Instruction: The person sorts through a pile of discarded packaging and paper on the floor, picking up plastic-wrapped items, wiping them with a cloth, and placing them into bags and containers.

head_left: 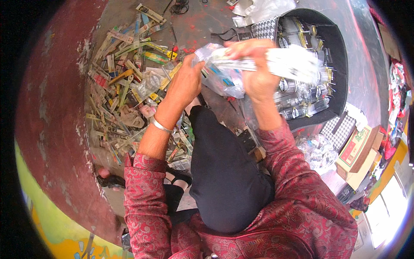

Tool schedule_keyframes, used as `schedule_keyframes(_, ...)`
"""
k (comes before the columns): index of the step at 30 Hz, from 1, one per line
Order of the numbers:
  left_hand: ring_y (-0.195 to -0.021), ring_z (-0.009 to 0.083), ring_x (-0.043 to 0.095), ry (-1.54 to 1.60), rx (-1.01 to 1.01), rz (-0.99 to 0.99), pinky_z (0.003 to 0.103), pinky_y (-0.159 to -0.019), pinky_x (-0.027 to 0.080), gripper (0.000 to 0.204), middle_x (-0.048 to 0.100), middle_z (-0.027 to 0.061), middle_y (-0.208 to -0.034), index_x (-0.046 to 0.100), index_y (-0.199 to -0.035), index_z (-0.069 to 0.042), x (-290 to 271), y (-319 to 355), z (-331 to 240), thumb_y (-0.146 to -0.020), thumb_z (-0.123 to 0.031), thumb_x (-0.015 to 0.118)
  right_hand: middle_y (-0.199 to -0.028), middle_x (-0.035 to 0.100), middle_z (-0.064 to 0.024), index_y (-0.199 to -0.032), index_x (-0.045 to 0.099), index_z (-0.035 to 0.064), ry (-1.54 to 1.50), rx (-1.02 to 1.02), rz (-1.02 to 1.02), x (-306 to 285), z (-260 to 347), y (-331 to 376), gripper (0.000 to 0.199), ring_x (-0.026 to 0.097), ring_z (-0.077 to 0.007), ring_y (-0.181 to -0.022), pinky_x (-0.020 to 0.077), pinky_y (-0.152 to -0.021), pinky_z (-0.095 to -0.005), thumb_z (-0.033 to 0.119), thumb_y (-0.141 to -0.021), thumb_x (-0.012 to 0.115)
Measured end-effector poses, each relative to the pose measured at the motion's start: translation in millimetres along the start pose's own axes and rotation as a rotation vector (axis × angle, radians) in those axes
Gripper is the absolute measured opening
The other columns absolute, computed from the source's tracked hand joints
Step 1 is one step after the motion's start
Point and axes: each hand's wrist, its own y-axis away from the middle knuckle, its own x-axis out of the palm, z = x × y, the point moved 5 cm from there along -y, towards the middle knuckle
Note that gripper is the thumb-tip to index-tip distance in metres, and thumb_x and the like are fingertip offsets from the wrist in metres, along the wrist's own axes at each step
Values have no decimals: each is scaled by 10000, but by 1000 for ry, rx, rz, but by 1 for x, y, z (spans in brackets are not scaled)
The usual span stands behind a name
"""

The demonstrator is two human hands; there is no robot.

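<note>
My left hand (188, 81) is closed on the gathered edge of a clear plastic bag (230, 86), which hangs between my hands with some blue and dark strips showing through it. In my right hand (260, 80) is a bundle of long white flat packets (295, 64), smeared by motion. Its left end lies over the bag's mouth; whether it is inside the bag I cannot tell. Below my right hand stands a black fabric box (340, 73) holding several clear packs of thin items. On my left spreads a heap of long narrow packaged pieces (125, 86) in many colours.
A cardboard carton (360, 149) stands at the right, beside crumpled clear plastic (319, 149). White sheeting (258, 11) lies at the far side. A dark red wall or ledge (56, 108) borders the heap on the left. My black-clad knee (224, 159) rises in the middle.
</note>
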Motion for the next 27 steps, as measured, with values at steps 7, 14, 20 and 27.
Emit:
schedule_keyframes(7,-987,373,503,158,-88,-66,395,-837,422,398,498,222,-1083,484,-1123,24,-9,7,6,-728,59,465,-699,556,-83,-787,539,34,422,252,123,12,-77,53,114,530,-200,-592,427,-573,-294,133,-828,580)
schedule_keyframes(14,-1058,375,474,151,-33,-125,385,-903,389,446,496,233,-1123,470,-1157,10,-10,10,4,-715,70,482,-693,579,-46,-793,553,26,326,479,-100,-21,-102,92,108,551,-126,-616,435,-572,-282,126,-824,580)
schedule_keyframes(20,-1064,378,469,127,-62,-175,385,-907,386,386,505,245,-1108,484,-1149,11,-9,19,9,-763,22,472,-738,584,-15,-777,550,18,527,452,-30,-39,-83,67,198,509,-96,-682,424,-659,-253,195,-866,545)
schedule_keyframes(27,-973,356,525,91,-244,-271,399,-833,433,243,543,202,-1058,557,-1016,12,-5,18,22,-794,-78,516,-864,608,-203,-790,537,26,1522,584,551,-16,-77,88,113,607,-334,-804,486,-683,-394,50,-682,556)
